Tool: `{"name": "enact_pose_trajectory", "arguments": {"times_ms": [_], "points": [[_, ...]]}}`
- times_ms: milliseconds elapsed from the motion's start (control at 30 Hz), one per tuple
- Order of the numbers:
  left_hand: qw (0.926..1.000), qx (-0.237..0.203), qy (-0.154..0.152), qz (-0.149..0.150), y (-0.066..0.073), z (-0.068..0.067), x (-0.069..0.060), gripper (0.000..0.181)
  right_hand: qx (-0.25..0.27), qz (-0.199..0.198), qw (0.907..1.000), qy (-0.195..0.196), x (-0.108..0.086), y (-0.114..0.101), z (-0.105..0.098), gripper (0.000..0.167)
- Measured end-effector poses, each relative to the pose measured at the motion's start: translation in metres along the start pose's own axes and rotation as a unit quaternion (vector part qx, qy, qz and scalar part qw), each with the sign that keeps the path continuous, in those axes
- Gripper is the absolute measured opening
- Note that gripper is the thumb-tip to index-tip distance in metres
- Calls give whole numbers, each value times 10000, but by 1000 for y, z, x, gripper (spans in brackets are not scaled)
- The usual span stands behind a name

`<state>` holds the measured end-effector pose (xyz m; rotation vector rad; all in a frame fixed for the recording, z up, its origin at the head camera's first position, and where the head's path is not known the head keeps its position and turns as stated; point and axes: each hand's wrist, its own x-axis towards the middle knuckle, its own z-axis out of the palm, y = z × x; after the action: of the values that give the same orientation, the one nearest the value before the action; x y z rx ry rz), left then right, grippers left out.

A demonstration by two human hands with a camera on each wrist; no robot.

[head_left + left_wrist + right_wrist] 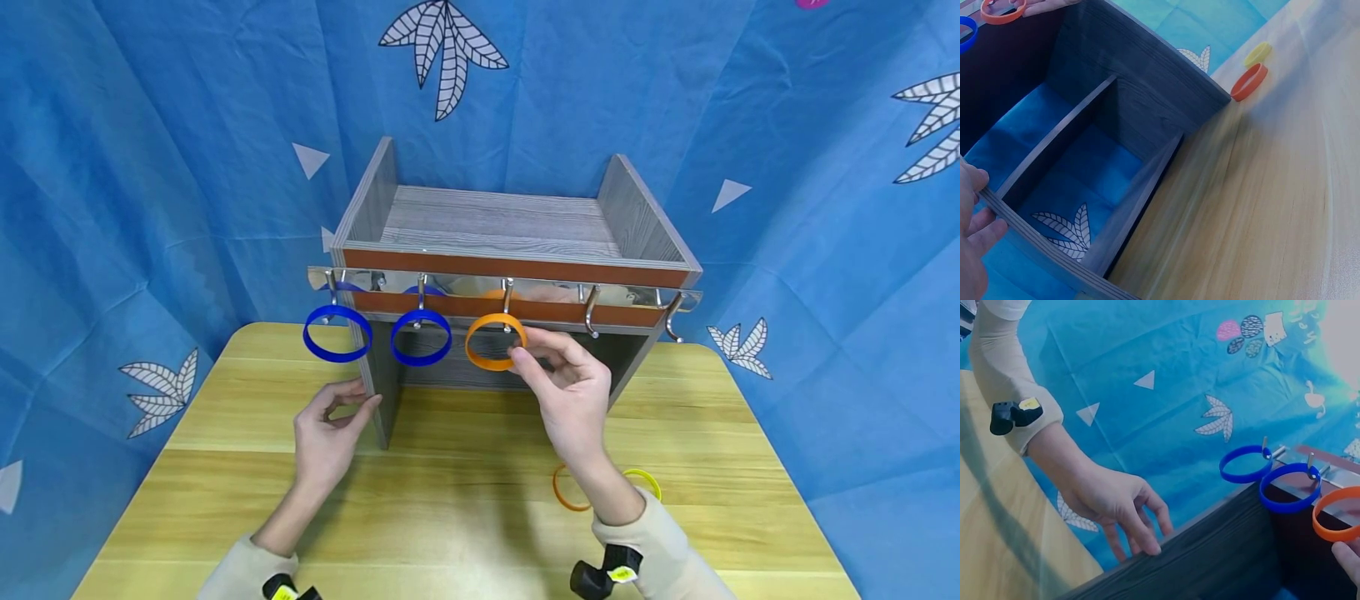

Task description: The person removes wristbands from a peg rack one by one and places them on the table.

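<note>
A grey wood-grain shelf (495, 212) stands on the table with a metal hook rail (622, 293) across its front. My left hand (324, 442) pinches the front edge of the shelf's left side panel, thumb and fingers on either side. An orange wristband (489, 364) is between the thumb and fingers of my right hand (576, 396), at the third hook from the left; whether the hook bears it I cannot tell. Two blue wristbands hang on the hooks to the left, one on the outermost hook (333, 287), the other on the second hook (422, 292).
Behind my right forearm, another orange band (557, 490) and a yellow band (656, 482) lie on the wooden table (465, 500). Two hooks at the right of the rail, including the end hook (672, 317), carry no band. A blue patterned cloth (247, 167) hangs behind.
</note>
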<state>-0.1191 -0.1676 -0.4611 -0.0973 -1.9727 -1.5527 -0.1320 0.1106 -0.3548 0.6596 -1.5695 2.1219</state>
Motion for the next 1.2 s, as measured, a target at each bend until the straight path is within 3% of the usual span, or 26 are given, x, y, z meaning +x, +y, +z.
{"name": "enact_pose_trajectory", "arguments": {"times_ms": [233, 533, 1200], "points": [[10000, -12, 2, 19, 0, 0, 0, 21, -83, 277, 9996, 16, -1, -6, 1, 23], [10000, -58, 8, 60, 0, 0, 0, 22, 201, 293, 9993, 92, -1, -7, 4, 30], [10000, -59, 21, 41, 1, 1, 0, 21, 187, 431, 9989, 17, -3, -19, 5, 25]]}}
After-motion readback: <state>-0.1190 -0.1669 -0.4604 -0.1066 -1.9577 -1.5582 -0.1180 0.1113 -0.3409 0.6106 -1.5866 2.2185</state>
